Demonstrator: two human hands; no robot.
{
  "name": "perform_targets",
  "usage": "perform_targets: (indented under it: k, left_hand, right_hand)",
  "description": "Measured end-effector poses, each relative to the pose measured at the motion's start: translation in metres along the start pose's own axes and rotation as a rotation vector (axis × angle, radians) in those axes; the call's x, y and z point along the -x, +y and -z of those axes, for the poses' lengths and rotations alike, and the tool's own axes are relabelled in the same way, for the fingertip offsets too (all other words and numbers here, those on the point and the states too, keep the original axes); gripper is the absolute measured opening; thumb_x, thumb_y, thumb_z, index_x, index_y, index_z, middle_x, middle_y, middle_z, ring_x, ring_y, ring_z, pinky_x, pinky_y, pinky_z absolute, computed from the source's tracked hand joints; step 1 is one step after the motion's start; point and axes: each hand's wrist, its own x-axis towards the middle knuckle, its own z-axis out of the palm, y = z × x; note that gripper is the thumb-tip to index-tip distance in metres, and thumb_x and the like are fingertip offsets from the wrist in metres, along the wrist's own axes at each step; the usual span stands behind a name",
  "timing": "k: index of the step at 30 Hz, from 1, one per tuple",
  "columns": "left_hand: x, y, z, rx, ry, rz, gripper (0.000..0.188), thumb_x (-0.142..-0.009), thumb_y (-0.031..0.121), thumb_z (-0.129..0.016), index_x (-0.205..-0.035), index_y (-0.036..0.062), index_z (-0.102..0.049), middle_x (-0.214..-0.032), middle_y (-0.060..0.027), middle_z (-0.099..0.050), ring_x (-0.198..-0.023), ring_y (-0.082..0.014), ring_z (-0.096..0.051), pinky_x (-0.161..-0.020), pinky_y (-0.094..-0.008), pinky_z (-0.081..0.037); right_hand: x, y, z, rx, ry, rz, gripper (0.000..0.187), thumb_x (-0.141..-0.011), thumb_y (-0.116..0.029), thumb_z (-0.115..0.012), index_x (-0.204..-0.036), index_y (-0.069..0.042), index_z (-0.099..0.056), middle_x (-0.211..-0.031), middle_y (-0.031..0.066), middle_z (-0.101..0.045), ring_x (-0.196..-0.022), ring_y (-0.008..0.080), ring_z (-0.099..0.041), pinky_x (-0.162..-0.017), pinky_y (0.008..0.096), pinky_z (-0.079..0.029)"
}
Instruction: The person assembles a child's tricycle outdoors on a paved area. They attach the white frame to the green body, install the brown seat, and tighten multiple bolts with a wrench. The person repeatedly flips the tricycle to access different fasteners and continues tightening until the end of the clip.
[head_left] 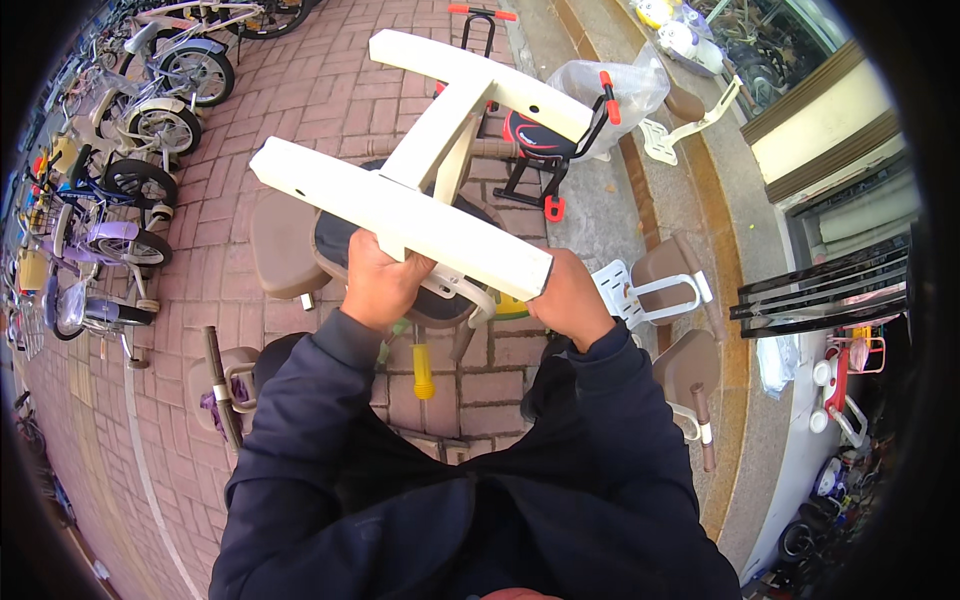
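A cream H-shaped metal frame (400, 215) is held up in front of me, with two parallel beams joined by a crossbar. My left hand (383, 283) is closed around a short post under the near beam. My right hand (572, 298) grips the right end of that beam, its fingertips partly hidden behind it. Below the frame, a dark padded seat (330, 240) with brown edging is largely covered by the beam and my hands. A yellow ribbed handle (423, 372) points down between my knees.
Brown seats (285, 245) stand around me on the red brick paving (290, 120). A black-and-red child seat (540, 138) is ahead, beside plastic wrap (620, 85). Stone steps (690, 190) run along the right, with a white-framed seat (665, 290) nearby. Small bicycles (130, 190) line the left.
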Motion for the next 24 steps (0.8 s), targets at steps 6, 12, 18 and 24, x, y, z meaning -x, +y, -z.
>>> perform_targets:
  k: [6, 12, 18, 24]
  left_hand:
    - [-0.001, -0.002, 0.003, -0.006, 0.001, -0.029, 0.017, -0.090, 0.002, -0.073, -0.106, -0.0034, -0.074, -0.094, -0.0072, -0.077, -0.085, -0.0146, -0.071, -0.076, -0.0305, -0.056]
    - [0.000, -0.002, 0.007, 0.060, 0.012, -0.023, 0.018, -0.089, 0.001, -0.073, -0.107, -0.0036, -0.073, -0.097, -0.0075, -0.076, -0.088, -0.0151, -0.071, -0.078, -0.0311, -0.056]
    - [0.002, -0.001, 0.006, 0.132, 0.019, 0.017, 0.020, -0.089, 0.001, -0.073, -0.108, -0.0034, -0.072, -0.099, -0.0075, -0.076, -0.091, -0.0153, -0.070, -0.081, -0.0314, -0.056]
    - [0.000, -0.001, 0.007, 0.041, -0.035, -0.010, 0.022, -0.089, 0.004, -0.073, -0.109, -0.0026, -0.072, -0.100, -0.0085, -0.076, -0.090, -0.0170, -0.070, -0.081, -0.0323, -0.056]
  right_hand:
    - [-0.029, 0.023, 0.016, 0.008, -0.112, -0.050, 0.041, -0.102, -0.034, -0.056, -0.085, -0.001, -0.074, -0.070, 0.0158, -0.065, -0.066, 0.0272, -0.060, -0.069, 0.0385, -0.047]
    - [-0.037, 0.017, 0.029, -0.043, -0.224, -0.268, 0.034, -0.101, -0.027, -0.063, -0.094, 0.004, -0.075, -0.071, 0.0051, -0.066, -0.064, 0.0119, -0.055, -0.062, 0.0305, -0.045]
    - [-0.045, 0.015, 0.028, 0.086, -0.113, -0.126, 0.036, -0.095, -0.030, -0.071, -0.090, 0.005, -0.076, -0.068, 0.0115, -0.068, -0.060, 0.0181, -0.058, -0.060, 0.0347, -0.046]
    - [-0.062, 0.013, 0.039, 0.291, -0.105, -0.113, 0.036, -0.091, -0.034, -0.075, -0.084, 0.002, -0.077, -0.067, 0.0160, -0.066, -0.061, 0.0238, -0.062, -0.061, 0.0375, -0.047]
